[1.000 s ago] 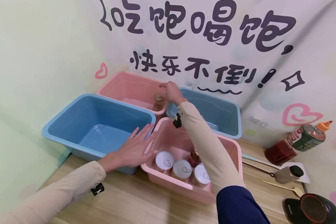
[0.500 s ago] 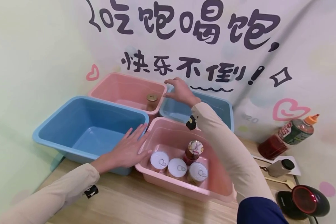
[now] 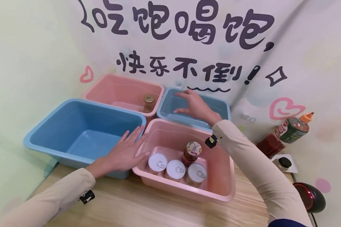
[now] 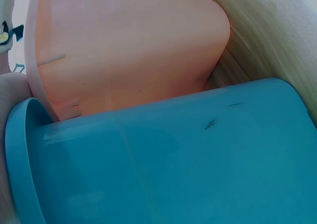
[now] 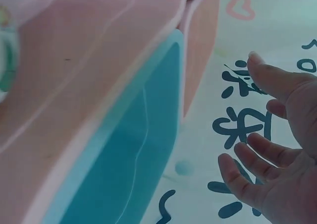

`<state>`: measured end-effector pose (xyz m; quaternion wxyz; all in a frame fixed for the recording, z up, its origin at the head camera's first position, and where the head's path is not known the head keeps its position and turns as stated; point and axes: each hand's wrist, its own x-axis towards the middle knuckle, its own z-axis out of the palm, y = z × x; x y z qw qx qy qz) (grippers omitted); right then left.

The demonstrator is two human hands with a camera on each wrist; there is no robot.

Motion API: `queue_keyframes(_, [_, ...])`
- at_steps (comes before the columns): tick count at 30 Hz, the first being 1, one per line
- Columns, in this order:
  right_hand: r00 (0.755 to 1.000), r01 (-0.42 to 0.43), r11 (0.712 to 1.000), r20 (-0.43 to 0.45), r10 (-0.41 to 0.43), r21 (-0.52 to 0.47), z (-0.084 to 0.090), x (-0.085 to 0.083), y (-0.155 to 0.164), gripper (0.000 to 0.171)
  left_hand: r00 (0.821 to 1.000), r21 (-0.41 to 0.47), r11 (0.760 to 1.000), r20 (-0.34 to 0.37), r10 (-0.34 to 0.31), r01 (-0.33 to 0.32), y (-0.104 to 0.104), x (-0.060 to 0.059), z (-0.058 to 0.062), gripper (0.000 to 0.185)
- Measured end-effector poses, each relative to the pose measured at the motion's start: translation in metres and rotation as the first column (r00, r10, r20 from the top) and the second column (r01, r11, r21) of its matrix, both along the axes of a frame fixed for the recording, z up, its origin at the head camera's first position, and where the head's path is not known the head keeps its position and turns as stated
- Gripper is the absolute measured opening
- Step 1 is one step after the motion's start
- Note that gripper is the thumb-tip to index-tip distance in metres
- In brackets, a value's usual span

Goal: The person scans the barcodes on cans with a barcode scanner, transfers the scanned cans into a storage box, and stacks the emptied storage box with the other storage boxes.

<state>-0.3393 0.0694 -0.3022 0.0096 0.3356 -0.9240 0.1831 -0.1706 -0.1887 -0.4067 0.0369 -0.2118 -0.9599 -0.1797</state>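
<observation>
My left hand rests with spread, straight fingers over the adjoining rims of the front blue tub and the front pink tub. In the head view my right hand hovers over the back blue tub, fingers loosely bent and nothing between them. Three cans with pale pull-tab lids stand in a row in the front pink tub, the middle can among them. Behind them stands a jar with a printed lid. A gold-lidded can stands in the back pink tub.
At the right, partly behind my right sleeve, are a red sauce bottle with an orange tip, a small black-capped jar and a black device with a red glow. The wooden table runs along the front; a printed cloth hangs behind the tubs.
My right hand has moved right, away from the gold-lidded can and over the back blue tub. The jar with the printed lid has come into full view. My left hand stays on the rims.
</observation>
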Motion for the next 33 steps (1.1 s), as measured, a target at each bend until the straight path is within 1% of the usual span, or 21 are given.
queue_keyframes(2, [1.0,-0.004,1.0,0.009,0.004,-0.002,-0.003,0.008,0.008,0.071,1.0,0.001,1.0,-0.011,0.0,0.0,0.0,0.0,-0.001,0.071])
queue_keyframes(10, [0.998,0.008,1.0,0.057,-0.007,-0.018,-0.006,0.035,0.036,0.073,1.0,-0.006,1.0,0.011,-0.001,0.001,0.001,0.001,0.0,0.072])
queue_keyframes(12, [0.998,-0.006,0.999,0.068,0.009,-0.037,-0.007,0.045,0.04,0.071,1.0,-0.006,1.0,0.01,0.0,0.0,0.001,0.001,0.001,0.072])
queue_keyframes(15, [0.994,-0.051,0.996,0.088,0.057,-0.066,-0.01,0.059,0.046,0.067,1.0,-0.002,1.0,0.011,0.002,-0.002,0.001,0.002,0.001,0.071])
queue_keyframes(17, [0.99,-0.069,0.994,0.116,0.078,-0.084,-0.014,0.069,0.049,0.065,1.0,-0.001,1.0,0.017,0.003,-0.003,0.001,0.002,0.002,0.071])
queue_keyframes(21, [0.981,-0.084,0.994,0.169,0.094,-0.064,-0.025,0.082,0.054,0.061,1.0,-0.009,1.0,0.029,0.004,-0.004,0.002,0.001,0.002,0.072])
queue_keyframes(25, [0.977,-0.096,0.995,0.193,0.096,-0.009,-0.036,0.089,0.06,0.06,0.999,-0.014,1.0,0.045,0.009,-0.008,0.002,0.0,0.0,0.073])
queue_keyframes(29, [0.975,-0.118,0.992,0.197,0.105,0.055,-0.045,0.091,0.064,0.054,0.999,-0.018,1.0,0.043,0.014,-0.014,0.002,0.0,0.0,0.074])
queue_keyframes(31, [0.974,-0.109,0.99,0.208,0.089,0.085,-0.05,0.091,0.065,0.05,0.999,-0.019,1.0,0.041,0.014,-0.013,0.002,0.0,0.001,0.074])
queue_keyframes(33, [0.974,-0.09,0.99,0.217,0.065,0.106,-0.056,0.09,0.067,0.051,0.999,-0.017,1.0,0.046,0.013,-0.012,0.003,-0.001,0.002,0.074])
